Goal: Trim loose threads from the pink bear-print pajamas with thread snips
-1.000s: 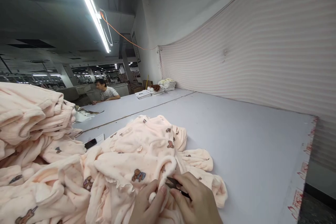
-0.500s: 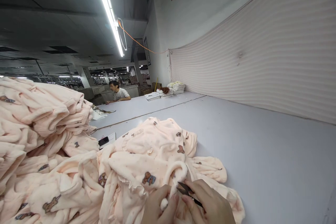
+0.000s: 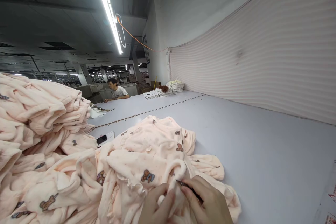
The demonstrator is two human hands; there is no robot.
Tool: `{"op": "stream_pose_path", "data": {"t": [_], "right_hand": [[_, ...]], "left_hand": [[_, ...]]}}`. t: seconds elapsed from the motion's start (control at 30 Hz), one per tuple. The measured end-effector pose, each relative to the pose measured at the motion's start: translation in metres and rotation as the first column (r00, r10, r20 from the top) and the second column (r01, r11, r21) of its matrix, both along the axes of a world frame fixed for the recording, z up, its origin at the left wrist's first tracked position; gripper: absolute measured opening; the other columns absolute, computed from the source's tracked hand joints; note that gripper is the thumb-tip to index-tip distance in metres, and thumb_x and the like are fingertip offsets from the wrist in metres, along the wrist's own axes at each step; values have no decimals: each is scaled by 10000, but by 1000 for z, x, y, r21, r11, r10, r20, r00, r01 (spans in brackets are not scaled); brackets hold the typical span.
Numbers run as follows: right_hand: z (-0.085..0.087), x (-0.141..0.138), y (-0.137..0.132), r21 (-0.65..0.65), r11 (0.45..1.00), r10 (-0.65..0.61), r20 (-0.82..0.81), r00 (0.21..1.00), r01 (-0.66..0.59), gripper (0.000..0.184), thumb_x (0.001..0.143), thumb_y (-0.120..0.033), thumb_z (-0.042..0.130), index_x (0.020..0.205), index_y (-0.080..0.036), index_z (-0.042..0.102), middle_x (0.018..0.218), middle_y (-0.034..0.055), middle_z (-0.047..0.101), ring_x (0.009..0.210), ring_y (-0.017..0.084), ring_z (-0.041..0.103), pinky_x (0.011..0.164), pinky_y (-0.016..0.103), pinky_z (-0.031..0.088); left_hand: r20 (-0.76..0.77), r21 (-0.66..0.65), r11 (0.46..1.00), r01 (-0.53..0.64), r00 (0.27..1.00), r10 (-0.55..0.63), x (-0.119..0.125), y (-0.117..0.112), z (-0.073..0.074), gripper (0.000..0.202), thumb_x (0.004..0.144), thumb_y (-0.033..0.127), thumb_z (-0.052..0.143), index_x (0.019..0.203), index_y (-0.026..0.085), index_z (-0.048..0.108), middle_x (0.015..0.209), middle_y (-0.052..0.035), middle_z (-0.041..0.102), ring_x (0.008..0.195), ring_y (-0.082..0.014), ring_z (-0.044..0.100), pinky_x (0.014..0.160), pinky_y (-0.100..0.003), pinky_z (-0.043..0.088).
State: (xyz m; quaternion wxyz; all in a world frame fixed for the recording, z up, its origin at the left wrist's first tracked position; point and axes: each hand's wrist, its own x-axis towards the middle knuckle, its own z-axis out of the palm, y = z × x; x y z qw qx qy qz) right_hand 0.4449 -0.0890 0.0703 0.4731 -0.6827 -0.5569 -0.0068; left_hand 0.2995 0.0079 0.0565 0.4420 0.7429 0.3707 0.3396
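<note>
Gripping the small scissors (image 3: pixel 193 192) between thumb and fingers, the right hand (image 3: pixel 208 201) aims their long axis forward-left, toward the pale pink garment (image 3: pixel 131 161); whether the tip touches is unclear. The left hand (image 3: pixel 157 205), pinching the garment, sits just left of the tip. Count: scissors, one; phone (image 3: pixel 102 139), one; piled garments (image 3: pixel 49 106), several, overlapping, not countable.

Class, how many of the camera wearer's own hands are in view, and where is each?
2. The left hand pinches pale fabric at bottom centre; the right hand, just right of it, holds a dark pointed tool. The lower edge crops both.
</note>
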Motion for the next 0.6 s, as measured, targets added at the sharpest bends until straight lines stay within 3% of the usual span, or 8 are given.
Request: {"op": "stream_pose_path", "data": {"t": [0.13,0.3,0.5,0.6], "right_hand": [[-3,-2,3,27,1000,15,27,1000,-16,187,900,-314,512,1037,-277,633,876,11,695,766,178,676,620,234,506],[-7,-8,7,-1,1000,17,228,974,-17,210,891,-250,515,1073,-248,618,910,31,700,783,200,678,642,266,506],[-8,-5,12,7,998,60,249,967,-63,216,898,-255,507,1083,-241,618,892,28,705,762,179,687,617,230,518],[-11,-4,12,23,997,65,219,974,-72,206,926,-282,471,1051,-250,631,869,26,709,746,168,694,607,214,519]], "left_hand": [[65,-222,972,-77,993,94,-9,8,4,248,716,443,645,806,229,734,955,-68,724,1032,-302,584,914,-361,452],[50,-348,937,11,999,6,-17,16,8,254,705,406,652,854,212,724,1056,-83,700,1096,-300,562,964,-397,432],[-95,-201,963,182,974,-204,-16,11,26,323,812,447,476,803,188,669,911,-57,687,952,-251,587,892,-335,448],[-143,-104,970,218,962,-232,-15,9,33,307,825,431,478,725,203,657,818,-31,676,853,-214,589,815,-277,464]]}}
